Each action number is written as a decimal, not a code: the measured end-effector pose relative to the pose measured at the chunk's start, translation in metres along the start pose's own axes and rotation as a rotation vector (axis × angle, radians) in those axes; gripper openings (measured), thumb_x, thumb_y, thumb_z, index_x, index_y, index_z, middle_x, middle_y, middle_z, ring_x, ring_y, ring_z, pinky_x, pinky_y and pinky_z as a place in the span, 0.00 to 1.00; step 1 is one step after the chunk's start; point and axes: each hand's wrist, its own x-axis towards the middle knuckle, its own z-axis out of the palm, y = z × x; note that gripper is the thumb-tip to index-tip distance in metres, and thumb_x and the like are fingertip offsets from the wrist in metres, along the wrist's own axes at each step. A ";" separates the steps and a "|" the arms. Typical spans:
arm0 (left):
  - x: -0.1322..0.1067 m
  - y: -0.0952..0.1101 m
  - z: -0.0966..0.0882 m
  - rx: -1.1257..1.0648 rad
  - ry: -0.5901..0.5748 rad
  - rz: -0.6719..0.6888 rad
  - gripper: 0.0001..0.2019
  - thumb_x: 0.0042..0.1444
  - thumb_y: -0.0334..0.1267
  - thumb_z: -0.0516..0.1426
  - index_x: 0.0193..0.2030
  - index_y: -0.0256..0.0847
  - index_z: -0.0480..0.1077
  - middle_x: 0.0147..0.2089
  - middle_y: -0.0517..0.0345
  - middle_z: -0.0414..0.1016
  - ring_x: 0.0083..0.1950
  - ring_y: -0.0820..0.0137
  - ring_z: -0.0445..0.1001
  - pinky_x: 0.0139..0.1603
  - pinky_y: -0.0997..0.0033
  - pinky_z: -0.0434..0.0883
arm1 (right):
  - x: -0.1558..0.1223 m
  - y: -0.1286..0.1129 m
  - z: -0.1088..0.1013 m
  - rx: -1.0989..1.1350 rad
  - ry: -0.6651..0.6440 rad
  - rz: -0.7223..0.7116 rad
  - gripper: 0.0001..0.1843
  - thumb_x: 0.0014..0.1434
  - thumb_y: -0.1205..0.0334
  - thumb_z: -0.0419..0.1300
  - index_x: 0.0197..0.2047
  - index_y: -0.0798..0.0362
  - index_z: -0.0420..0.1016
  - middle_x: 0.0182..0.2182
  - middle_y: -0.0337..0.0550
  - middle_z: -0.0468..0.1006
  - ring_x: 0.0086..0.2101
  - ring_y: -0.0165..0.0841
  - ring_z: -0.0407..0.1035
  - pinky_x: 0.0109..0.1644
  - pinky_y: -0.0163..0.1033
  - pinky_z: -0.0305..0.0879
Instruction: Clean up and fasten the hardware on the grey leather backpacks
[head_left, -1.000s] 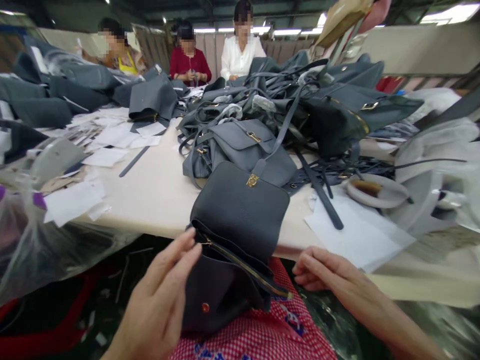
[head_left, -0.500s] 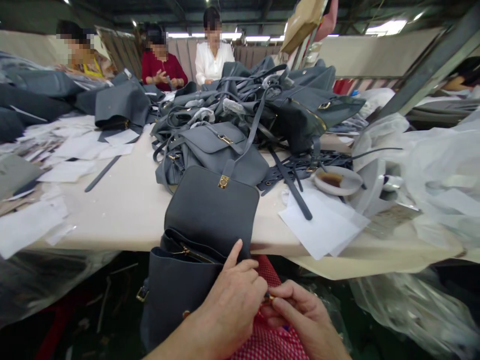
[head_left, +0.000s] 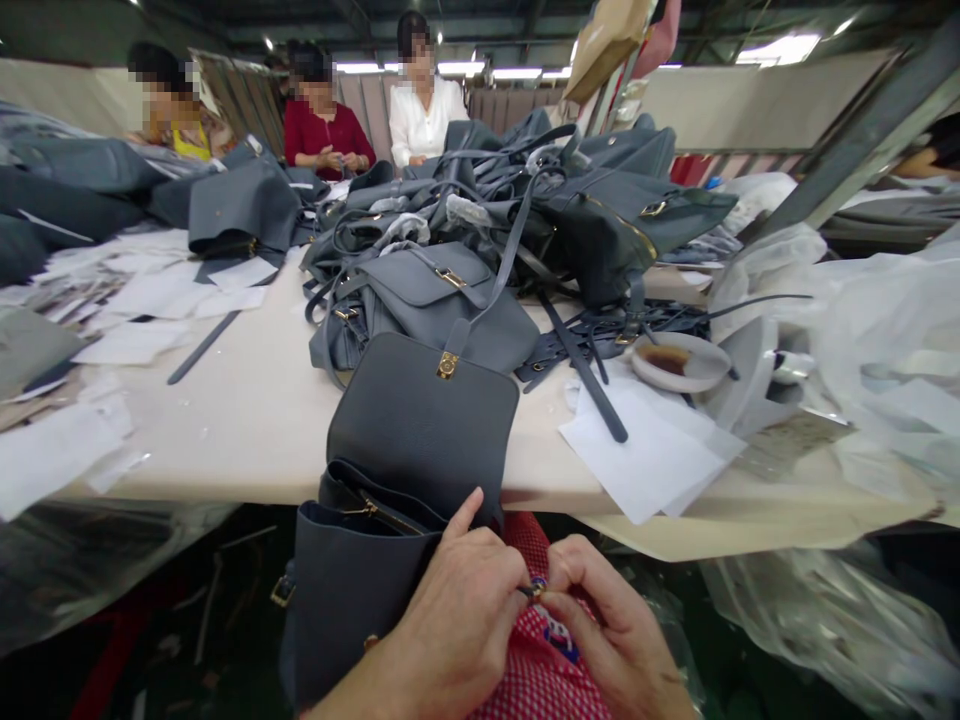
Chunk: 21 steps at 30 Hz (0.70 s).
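A dark blue-grey leather bag (head_left: 360,590) rests at the table's front edge with its flap (head_left: 424,420) thrown back and a gold clasp (head_left: 448,365) on the flap. A brass zip (head_left: 375,512) shows in its mouth. My left hand (head_left: 465,600) lies over the bag's right side, index finger stretched along the flap, the other fingers curled on a dark strap end. At that end my right hand (head_left: 607,620) pinches a small gold-coloured buckle (head_left: 537,588); fingertips hide part of it. Red checked cloth (head_left: 540,680) lies beneath both hands.
Behind the bag rises a heap of similar bags (head_left: 450,290). Loose straps (head_left: 585,370), white paper sheets (head_left: 652,450) and a dish of brown liquid (head_left: 679,362) lie to the right. Paper stacks (head_left: 135,300) cover the left. Several people sit or stand across the table.
My right hand has turned and lifted its knuckles, and its fingers have shifted on the small buckle. More of the checked cloth with a printed figure shows. The bag stays nearly still.
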 end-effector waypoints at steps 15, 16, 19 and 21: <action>0.010 0.002 0.006 -0.038 0.122 -0.081 0.10 0.56 0.25 0.51 0.27 0.41 0.65 0.26 0.63 0.69 0.32 0.72 0.72 0.69 0.44 0.54 | -0.038 0.055 -0.023 -0.366 0.032 0.179 0.15 0.64 0.49 0.51 0.30 0.46 0.68 0.26 0.39 0.72 0.26 0.34 0.69 0.33 0.38 0.65; 0.010 0.002 0.006 -0.039 0.123 -0.082 0.10 0.56 0.25 0.51 0.27 0.40 0.65 0.26 0.63 0.69 0.32 0.72 0.72 0.69 0.44 0.54 | -0.038 0.052 -0.026 -0.255 0.019 0.277 0.17 0.64 0.46 0.51 0.31 0.47 0.70 0.27 0.40 0.73 0.28 0.34 0.70 0.34 0.38 0.67; 0.011 0.002 0.008 -0.028 0.139 -0.084 0.10 0.56 0.25 0.51 0.27 0.40 0.65 0.25 0.63 0.69 0.32 0.72 0.72 0.69 0.44 0.54 | -0.031 0.034 -0.021 0.191 -0.018 0.541 0.27 0.61 0.36 0.49 0.42 0.50 0.74 0.34 0.47 0.78 0.35 0.39 0.73 0.34 0.41 0.71; 0.011 0.002 0.010 -0.015 0.149 -0.078 0.09 0.56 0.25 0.51 0.27 0.40 0.66 0.25 0.62 0.69 0.32 0.71 0.72 0.68 0.44 0.55 | -0.022 0.019 -0.006 0.388 -0.051 0.577 0.29 0.57 0.34 0.53 0.45 0.52 0.74 0.35 0.48 0.78 0.34 0.38 0.74 0.31 0.39 0.70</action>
